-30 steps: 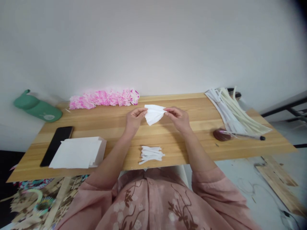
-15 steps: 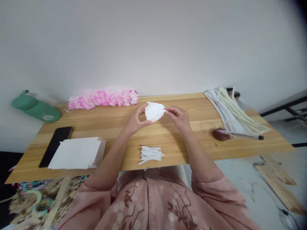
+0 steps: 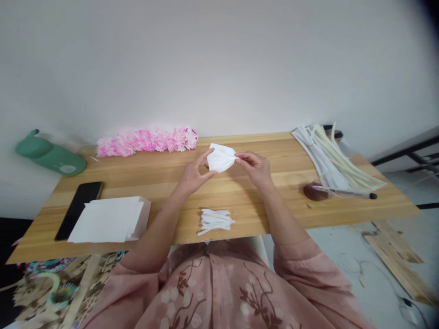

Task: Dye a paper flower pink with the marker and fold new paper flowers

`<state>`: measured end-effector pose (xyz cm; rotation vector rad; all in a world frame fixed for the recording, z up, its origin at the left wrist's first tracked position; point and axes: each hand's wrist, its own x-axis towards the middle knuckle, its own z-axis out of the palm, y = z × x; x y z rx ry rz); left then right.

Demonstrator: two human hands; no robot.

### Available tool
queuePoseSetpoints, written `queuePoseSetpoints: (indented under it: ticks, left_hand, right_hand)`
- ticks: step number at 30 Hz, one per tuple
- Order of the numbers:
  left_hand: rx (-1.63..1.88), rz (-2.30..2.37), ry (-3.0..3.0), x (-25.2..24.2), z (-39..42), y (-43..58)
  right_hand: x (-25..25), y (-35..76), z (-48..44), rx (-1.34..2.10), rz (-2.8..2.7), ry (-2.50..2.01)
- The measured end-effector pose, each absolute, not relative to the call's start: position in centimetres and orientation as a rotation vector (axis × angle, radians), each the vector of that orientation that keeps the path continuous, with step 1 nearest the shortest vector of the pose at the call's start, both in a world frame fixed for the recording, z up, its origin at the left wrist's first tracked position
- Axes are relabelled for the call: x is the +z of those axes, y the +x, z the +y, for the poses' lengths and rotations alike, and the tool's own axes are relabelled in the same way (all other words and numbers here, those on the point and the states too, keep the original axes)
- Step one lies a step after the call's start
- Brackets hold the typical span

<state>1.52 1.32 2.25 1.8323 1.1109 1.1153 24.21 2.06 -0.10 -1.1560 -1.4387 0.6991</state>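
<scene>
A fan-shaped piece of white pleated paper [image 3: 221, 158] is held above the wooden table [image 3: 240, 201]. My left hand [image 3: 197, 172] grips its wide left side between thumb and fingers. The gathered narrow end is pinched by my right hand [image 3: 254, 167]. Nearer my body, several short white strips [image 3: 216, 220] lie in a small pile between my forearms. A stack of white paper [image 3: 108, 220] rests to the left of my left forearm.
Pink and white ruffled paper flowers [image 3: 147, 140] line the wall side. A green bottle [image 3: 51, 154] and black phone [image 3: 78, 210] are left. To the right lie long white and cream strips [image 3: 329, 157], a dark red round object [image 3: 315, 192] and a pen [image 3: 363, 195].
The fingers of my left hand have shifted slightly at the paper's wide edge, and its outline has changed a little. My right hand keeps its pinch.
</scene>
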Motion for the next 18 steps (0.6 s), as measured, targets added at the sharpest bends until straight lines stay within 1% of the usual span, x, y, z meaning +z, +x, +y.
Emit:
queuePoseSetpoints:
  ticks: [8, 18]
  left_hand:
    - [1.172, 1.141, 1.784, 1.7, 1.7, 1.4]
    - [1.070, 1.253, 1.923, 1.2, 2.4, 0.8]
  right_hand:
    - [-0.2, 24.2, 2.0, 0.710, -1.449, -1.159]
    - [0.0, 24.2, 1.8, 0.720, -1.522, -1.137]
